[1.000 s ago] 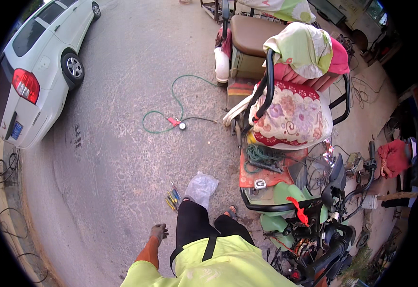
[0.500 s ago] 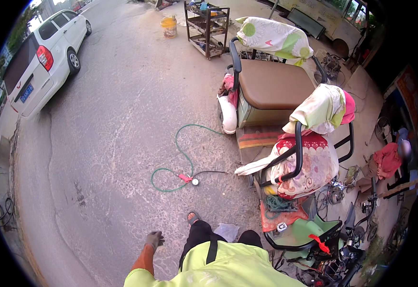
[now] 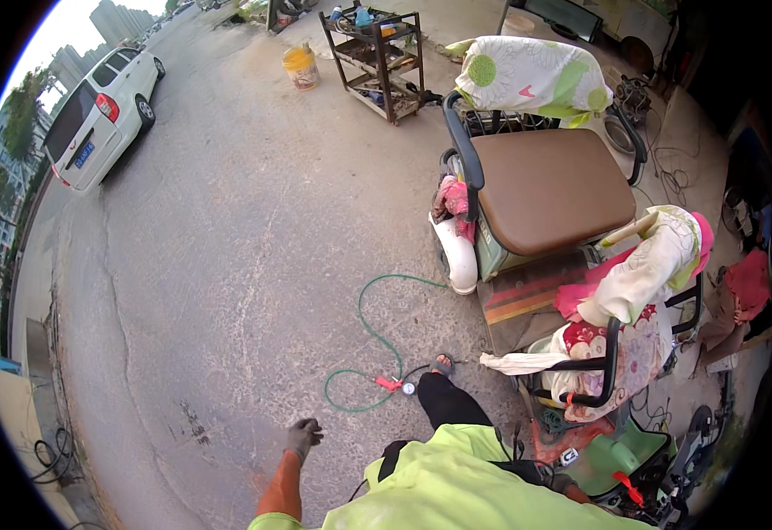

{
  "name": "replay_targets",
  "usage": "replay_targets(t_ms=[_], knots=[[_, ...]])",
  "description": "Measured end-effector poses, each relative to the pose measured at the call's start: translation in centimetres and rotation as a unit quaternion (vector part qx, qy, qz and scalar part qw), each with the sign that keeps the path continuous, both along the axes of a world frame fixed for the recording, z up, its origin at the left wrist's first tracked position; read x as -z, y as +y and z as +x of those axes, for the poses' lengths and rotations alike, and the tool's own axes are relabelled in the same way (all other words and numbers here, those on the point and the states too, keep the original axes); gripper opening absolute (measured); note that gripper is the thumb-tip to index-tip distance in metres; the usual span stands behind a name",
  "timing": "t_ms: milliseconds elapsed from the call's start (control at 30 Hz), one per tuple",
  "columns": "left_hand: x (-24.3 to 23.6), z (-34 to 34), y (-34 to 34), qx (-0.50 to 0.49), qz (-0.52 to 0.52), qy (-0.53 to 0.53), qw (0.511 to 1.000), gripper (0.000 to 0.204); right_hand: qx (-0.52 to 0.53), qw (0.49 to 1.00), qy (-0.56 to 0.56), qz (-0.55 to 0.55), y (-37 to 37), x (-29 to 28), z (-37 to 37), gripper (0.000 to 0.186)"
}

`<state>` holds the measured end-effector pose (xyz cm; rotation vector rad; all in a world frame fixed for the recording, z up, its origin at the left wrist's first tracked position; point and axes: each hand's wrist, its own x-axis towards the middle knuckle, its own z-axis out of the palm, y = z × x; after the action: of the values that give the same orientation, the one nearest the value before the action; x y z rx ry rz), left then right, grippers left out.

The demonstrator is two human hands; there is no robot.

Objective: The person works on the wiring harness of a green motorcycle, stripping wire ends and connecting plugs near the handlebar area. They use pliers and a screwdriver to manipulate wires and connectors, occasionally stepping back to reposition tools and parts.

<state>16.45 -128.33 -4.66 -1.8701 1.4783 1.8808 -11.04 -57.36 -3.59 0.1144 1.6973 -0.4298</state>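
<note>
My left hand (image 3: pixel 304 438) hangs over the road on my left, dark grey against the bare forearm. Its fingers are loosely bent and apart, with nothing in them. At the right edge of my shirt a bit of my right hand (image 3: pixel 565 485) shows beside the green footwell (image 3: pixel 617 455); its fingers are hidden. Ahead on the ground lies a thin green hose (image 3: pixel 377 334) with a red inflator handle (image 3: pixel 389 383) and a round gauge (image 3: pixel 409 389). My sandalled foot (image 3: pixel 442 364) is just right of the gauge. A three-wheeler with a brown seat (image 3: pixel 555 190) stands at the right.
Cloths cover the three-wheeler's backrest (image 3: pixel 531 78) and front part (image 3: pixel 646 274). Farther off stand a metal tool cart (image 3: pixel 375 66) and a yellow bucket (image 3: pixel 300 68). A white van (image 3: pixel 108 110) is at the far left. Someone in a red top (image 3: pixel 748 283) is at the far right.
I have stepped forward and to the right, my foot now beside the gauge. The three-wheeler appears closer. My left hand remains empty, and part of my right hand has come into view.
</note>
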Motion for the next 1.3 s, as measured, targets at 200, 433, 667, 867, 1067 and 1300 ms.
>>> replay_targets(t_ms=[200,433,667,867,1067,1300], knots=[[-1.2,6.8,4.6,-0.125,0.148,-0.168,0.967,0.036,-0.276,0.940,0.137,-0.145,-7.5,0.1,-10.2,0.037],[-3.9,-3.0,-0.9,-0.063,0.201,-0.208,0.955,0.027,0.187,0.981,0.007,-0.052,-23.5,-1.0,-21.2,0.037],[3.1,-16.6,-28.6,-0.026,0.139,-0.160,0.977,0.023,0.394,0.918,-0.042,-0.008,-37.9,-1.1,-27.5,0.035],[-4.7,-46.1,-59.5,-0.075,-0.090,0.056,0.992,0.035,0.401,0.916,-0.012,-0.010,-51.8,-3.4,-35.6,0.032],[-8.5,-62.8,-67.2,0.002,-0.089,0.160,0.983,0.039,0.423,0.906,-0.001,-0.004,-62.2,-2.4,-46.1,0.030],[1.8,-57.5,-61.0,-0.042,0.127,-0.093,0.987,0.035,0.187,0.952,0.153,-0.188,-69.8,-0.4,-63.8,0.030]])
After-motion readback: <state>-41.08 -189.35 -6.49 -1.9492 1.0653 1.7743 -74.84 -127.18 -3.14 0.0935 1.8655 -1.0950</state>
